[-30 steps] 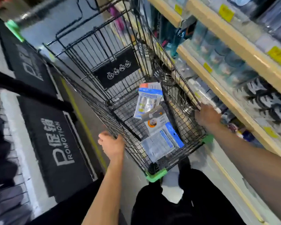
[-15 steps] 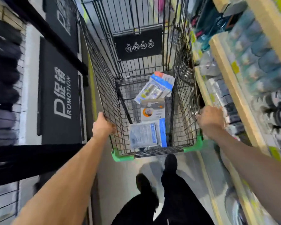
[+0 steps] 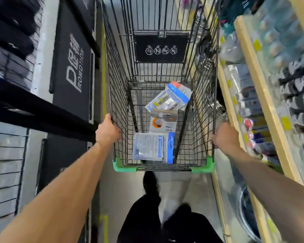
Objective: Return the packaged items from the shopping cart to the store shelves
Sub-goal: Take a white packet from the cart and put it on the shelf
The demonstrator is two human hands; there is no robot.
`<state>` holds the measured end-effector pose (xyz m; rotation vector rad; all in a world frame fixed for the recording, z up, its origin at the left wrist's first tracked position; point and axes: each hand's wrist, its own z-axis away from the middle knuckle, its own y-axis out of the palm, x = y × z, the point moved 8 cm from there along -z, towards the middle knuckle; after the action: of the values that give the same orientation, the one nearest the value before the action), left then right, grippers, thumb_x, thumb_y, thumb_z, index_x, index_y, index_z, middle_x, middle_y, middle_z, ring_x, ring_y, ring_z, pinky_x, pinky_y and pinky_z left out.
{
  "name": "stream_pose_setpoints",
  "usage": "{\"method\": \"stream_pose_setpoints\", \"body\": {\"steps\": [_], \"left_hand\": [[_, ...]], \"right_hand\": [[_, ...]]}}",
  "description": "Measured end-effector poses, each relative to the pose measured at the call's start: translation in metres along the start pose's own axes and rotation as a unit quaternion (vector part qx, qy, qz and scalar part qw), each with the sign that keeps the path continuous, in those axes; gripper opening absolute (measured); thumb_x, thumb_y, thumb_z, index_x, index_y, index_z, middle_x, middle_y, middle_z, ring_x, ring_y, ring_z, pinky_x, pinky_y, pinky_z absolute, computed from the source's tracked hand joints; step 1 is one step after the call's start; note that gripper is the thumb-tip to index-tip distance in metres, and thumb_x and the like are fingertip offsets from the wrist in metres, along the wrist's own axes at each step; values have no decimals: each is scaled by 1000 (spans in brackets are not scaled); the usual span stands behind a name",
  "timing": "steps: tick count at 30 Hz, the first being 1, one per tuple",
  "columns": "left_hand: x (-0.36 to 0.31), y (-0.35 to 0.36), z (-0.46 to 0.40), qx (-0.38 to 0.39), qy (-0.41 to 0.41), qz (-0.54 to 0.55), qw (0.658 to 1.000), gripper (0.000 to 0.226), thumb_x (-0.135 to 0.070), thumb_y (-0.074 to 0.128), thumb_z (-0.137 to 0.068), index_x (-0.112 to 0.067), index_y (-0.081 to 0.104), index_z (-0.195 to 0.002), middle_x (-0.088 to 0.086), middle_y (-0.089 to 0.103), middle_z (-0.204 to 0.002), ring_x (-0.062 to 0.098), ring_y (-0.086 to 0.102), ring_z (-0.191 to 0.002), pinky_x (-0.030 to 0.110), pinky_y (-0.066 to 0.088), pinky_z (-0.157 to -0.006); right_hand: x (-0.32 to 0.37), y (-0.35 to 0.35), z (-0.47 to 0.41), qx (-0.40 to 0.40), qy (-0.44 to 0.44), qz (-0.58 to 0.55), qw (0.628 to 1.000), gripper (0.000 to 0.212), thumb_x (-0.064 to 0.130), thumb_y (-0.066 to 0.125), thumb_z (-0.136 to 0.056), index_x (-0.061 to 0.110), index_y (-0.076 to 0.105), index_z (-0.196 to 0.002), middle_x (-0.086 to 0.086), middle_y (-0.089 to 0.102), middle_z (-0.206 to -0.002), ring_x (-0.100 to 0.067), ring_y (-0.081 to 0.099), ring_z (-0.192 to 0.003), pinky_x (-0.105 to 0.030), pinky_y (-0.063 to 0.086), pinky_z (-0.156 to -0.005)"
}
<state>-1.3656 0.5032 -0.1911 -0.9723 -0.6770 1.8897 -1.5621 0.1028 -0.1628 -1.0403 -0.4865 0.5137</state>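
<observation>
A black wire shopping cart (image 3: pixel 163 71) with green plastic corner guards at its near end stands in a store aisle, seen from above. The left hand (image 3: pixel 107 131) grips the top rail of the cart's left wall near the near-left corner, fingers curled over the wire; the right hand (image 3: pixel 223 135) grips the top rail of the right wall near the near-right corner, fingers wrapped round it in the same way. On the cart's floor lie 3 flat packaged items in a rough line from near to far. Closest to the near edge is a white and blue packet (image 3: pixel 150 146) with fine print, lying flat, its blue side toward the right wall. Just beyond it, touching or slightly overlapping, is a grey packet with an orange circle (image 3: pixel 162 122). Farthest, toward the cart's far-right corner, sits a blue-bordered packet with a silvery window (image 3: pixel 168 100), tilted, with what looks like another pale pack partly under it; how many lie there is hard to tell. A black placard (image 3: pixel 162 49) with 4 round white symbols hangs on the cart's folding inner panel. To the right, wooden shelves (image 3: pixel 263 95) with yellow price tags carry blurred packaged goods, close beside the cart's right wall. To the left, a black panel (image 3: pixel 74 67) reads "PROMOTION". The person's dark trousers and shoes (image 3: pixel 151 181) show below the cart's near edge on the grey floor.
</observation>
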Motion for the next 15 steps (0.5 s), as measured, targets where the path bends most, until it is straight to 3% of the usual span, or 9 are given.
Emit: {"method": "stream_pose_setpoints", "body": {"steps": [3, 6, 10, 12, 15], "left_hand": [[33, 13, 40, -12, 7, 6, 1000, 18, -14, 47, -89, -25, 40, -103, 11, 71, -92, 34, 71, -82, 49, 61, -76], [68, 25, 78, -15, -9, 9, 1000, 19, -12, 46, -92, -23, 40, -107, 9, 73, -91, 32, 73, -79, 48, 60, -77], [109, 43, 141, -8, -16, 28, 999, 28, -10, 50, -93, -23, 40, -115, 6, 74, -88, 29, 74, -74, 42, 60, -69], [130, 51, 175, 4, -23, 72, 997, 24, -6, 44, -95, -20, 44, -114, 6, 75, -87, 27, 74, -68, 33, 55, -56], [161, 59, 212, 46, -38, 83, 995, 19, -6, 49, -95, -23, 47, -104, 6, 74, -85, 24, 75, -66, 41, 61, -65]], "right_hand": [[-21, 14, 47, 3, -19, -23, 1000, 24, 13, 74, -84, -5, 59, -82, -19, 69, -77, -34, 70, -79, -34, 54, -67], [-46, 29, 86, 0, -28, -40, 999, 27, 14, 76, -83, 1, 57, -68, -24, 70, -73, -35, 70, -74, -37, 55, -65], [-87, 54, 137, 19, -6, -94, 995, 27, 18, 78, -83, -4, 64, -75, -17, 67, -67, -32, 69, -69, -35, 56, -63], [-106, 65, 166, 32, -3, -94, 995, 30, 20, 77, -84, -1, 60, -72, -7, 59, -59, -27, 65, -65, -29, 48, -61], [-129, 79, 210, 44, -3, -92, 995, 33, 20, 76, -85, 10, 53, -64, 3, 45, -51, -18, 53, -59, -22, 36, -62]]}}
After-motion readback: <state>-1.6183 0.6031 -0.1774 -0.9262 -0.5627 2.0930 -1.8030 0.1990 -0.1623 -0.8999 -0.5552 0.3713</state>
